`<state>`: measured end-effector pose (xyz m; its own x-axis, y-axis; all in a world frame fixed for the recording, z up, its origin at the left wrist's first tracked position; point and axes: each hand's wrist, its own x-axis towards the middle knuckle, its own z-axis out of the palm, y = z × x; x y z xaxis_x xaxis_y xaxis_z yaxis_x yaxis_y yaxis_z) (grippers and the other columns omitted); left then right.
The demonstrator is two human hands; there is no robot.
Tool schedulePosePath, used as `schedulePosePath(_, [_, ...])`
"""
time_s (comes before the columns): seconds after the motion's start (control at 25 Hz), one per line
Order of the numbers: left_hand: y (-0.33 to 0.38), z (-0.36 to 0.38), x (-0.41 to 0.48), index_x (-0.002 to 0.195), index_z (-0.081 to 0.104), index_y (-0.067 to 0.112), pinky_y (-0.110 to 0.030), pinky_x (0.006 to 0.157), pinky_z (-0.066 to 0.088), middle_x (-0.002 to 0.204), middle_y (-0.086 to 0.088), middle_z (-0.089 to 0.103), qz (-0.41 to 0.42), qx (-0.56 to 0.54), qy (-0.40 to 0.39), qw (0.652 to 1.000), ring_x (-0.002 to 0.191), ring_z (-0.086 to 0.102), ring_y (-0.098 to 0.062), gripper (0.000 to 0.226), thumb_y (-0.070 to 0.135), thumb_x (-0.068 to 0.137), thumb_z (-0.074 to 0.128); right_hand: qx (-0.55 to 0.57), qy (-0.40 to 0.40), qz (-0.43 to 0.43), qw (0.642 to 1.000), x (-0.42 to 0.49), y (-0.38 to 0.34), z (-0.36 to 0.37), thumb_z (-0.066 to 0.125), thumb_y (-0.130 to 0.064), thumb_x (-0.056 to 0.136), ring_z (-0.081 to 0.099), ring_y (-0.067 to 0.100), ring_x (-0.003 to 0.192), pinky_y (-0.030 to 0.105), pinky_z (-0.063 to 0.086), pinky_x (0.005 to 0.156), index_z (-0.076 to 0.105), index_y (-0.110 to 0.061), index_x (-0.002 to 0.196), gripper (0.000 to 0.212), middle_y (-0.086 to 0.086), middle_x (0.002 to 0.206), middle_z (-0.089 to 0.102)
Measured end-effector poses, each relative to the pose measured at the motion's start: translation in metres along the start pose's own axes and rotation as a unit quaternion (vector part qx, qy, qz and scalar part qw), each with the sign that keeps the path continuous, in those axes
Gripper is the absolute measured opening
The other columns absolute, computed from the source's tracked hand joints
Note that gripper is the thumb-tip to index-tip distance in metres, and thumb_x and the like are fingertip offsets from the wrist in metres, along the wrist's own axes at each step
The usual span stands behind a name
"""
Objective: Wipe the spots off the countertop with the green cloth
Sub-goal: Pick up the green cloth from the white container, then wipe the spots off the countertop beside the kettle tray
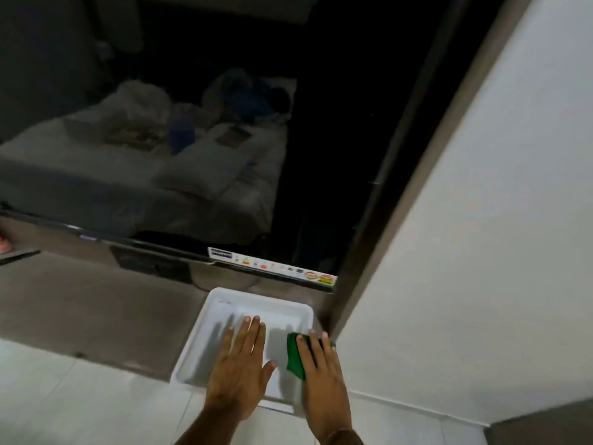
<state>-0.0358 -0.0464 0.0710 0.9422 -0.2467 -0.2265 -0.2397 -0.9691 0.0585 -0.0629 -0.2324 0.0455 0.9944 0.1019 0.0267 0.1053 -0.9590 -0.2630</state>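
A folded green cloth (294, 358) lies at the right side of a white tray (224, 300), partly under my right hand (322, 377), whose fingers rest flat on it. My left hand (240, 370) hovers flat over the middle of the tray, fingers together and stretched, holding nothing. The tray sits at the right end of a grey-brown countertop (90, 313), its near edge jutting past the counter's front. I cannot make out spots on the countertop in this blurred view.
A large dark TV screen (192, 139) stands along the back of the counter, with a sticker strip (272, 268) on its lower edge. A white wall (481, 220) closes in on the right. Pale floor tiles (64, 406) lie below the counter's front edge.
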Motion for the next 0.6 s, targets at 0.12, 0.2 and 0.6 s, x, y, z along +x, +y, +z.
schedulePosePath(0.12, [0.076, -0.016, -0.023, 0.161, 0.0, 0.008, -0.045, 0.112, -0.029, 0.167, -0.012, -0.01, 0.047, -0.019, 0.045, 0.998, 0.157, -0.005, -0.033, 0.107, 0.071, 0.078, -0.024, -0.009, -0.001, 0.042, 0.999, -0.063, 0.054, -0.041, 0.084, -0.002, 0.059, 0.04, 0.038, 0.142, 0.048, 0.037, 0.112, 0.04, -0.026, 0.149, 0.103, 0.007, 0.157, 0.043])
schedulePosePath(0.2, [0.137, -0.021, -0.042, 0.152, 0.041, -0.001, -0.041, 0.115, -0.019, 0.161, -0.02, 0.036, 0.122, -0.033, 0.037, 0.991, 0.147, 0.037, -0.038, 0.092, 0.061, 0.092, 0.009, -0.018, 0.012, 0.082, 0.996, -0.11, 0.102, -0.062, 0.089, -0.009, 0.045, 0.054, 0.037, 0.132, 0.045, 0.048, 0.103, 0.053, -0.025, 0.141, 0.104, 0.006, 0.147, 0.055])
schedulePosePath(0.6, [0.48, 0.004, -0.114, 0.129, 0.066, -0.006, -0.033, 0.119, -0.007, 0.136, -0.023, 0.065, 0.403, -0.013, 0.034, 0.914, 0.122, 0.064, -0.044, 0.097, 0.062, 0.104, 0.001, -0.013, 0.174, 0.395, 0.902, -0.404, 0.344, -0.155, 0.044, 0.003, 0.084, 0.001, 0.029, 0.155, 0.045, 0.002, 0.125, 0.012, -0.038, 0.156, 0.089, -0.006, 0.168, 0.011])
